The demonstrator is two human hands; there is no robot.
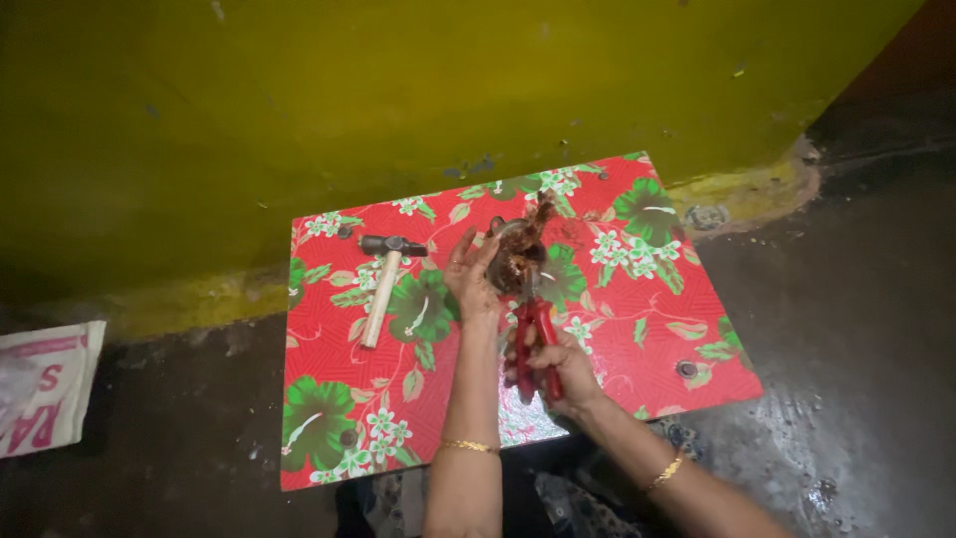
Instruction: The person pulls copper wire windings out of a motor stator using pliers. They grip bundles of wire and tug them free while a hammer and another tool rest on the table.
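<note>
Nearest the camera, two forearms entered from the lower edge, each wearing one thin gold bangle [469,446]. The right hand [558,367] was closed around the two red handles of one pair of pliers [534,339], whose dark nose pointed away from the person and met the underside of a single brown, fibrous husk-like object [518,254]. The left hand [472,274] was cupped against the left side of that object, fingers curled onto it, so the object lay just beyond the right hand's grip and directly against the left palm. Both hands worked over one low table [657,329] covered in red cloth printed with green leaves and white flowers. To the left of the hands, apart from them, lay one hammer [383,282] with a pale wooden handle and dark head. Beyond the table rose a yellow wall [398,90]; one printed sack [45,384] lay on the dark floor at far left.
</note>
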